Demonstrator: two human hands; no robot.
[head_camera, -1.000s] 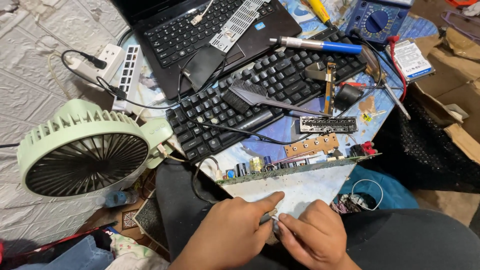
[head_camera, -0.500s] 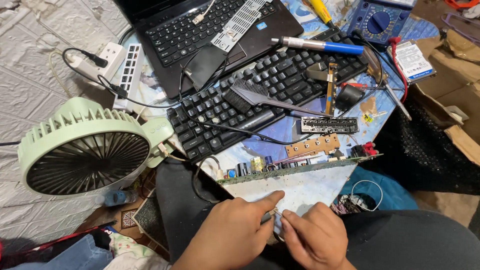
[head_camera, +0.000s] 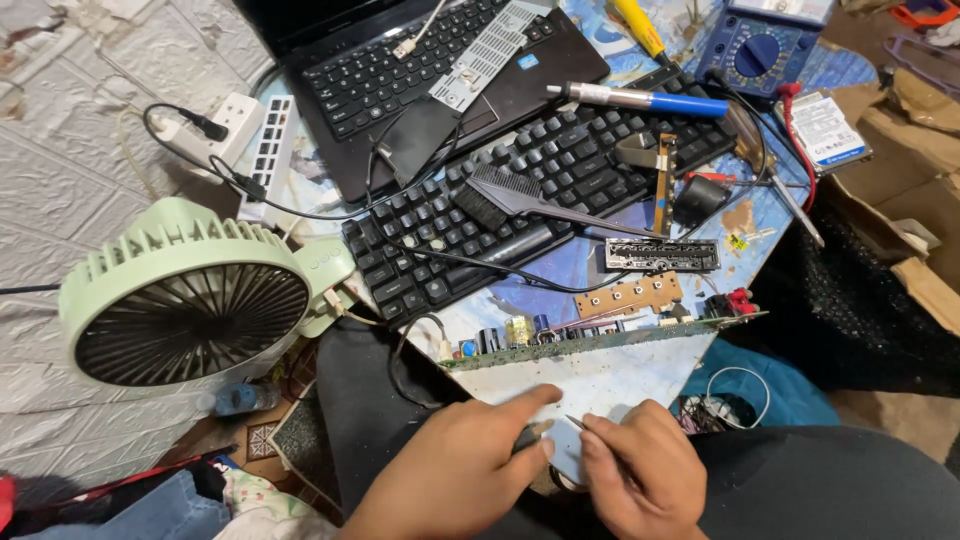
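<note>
Circuit board (head_camera: 590, 375) lay tilted just beyond both hands, long axis running left to right, component edge farthest from the fingers. Left hand (head_camera: 455, 470) pressed its underside, fingers extended; right hand (head_camera: 640, 475) pinched a thin metal tool (head_camera: 577, 424). Black keyboard (head_camera: 520, 200) bounded the far side.

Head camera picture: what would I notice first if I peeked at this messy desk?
Probably the big pale green fan at the left, facing up at you. Next, the two black keyboards in the middle: a laptop at the top and a loose keyboard below it with a black brush lying on it. At the bottom, the left hand and right hand work on a green circuit board.
</note>
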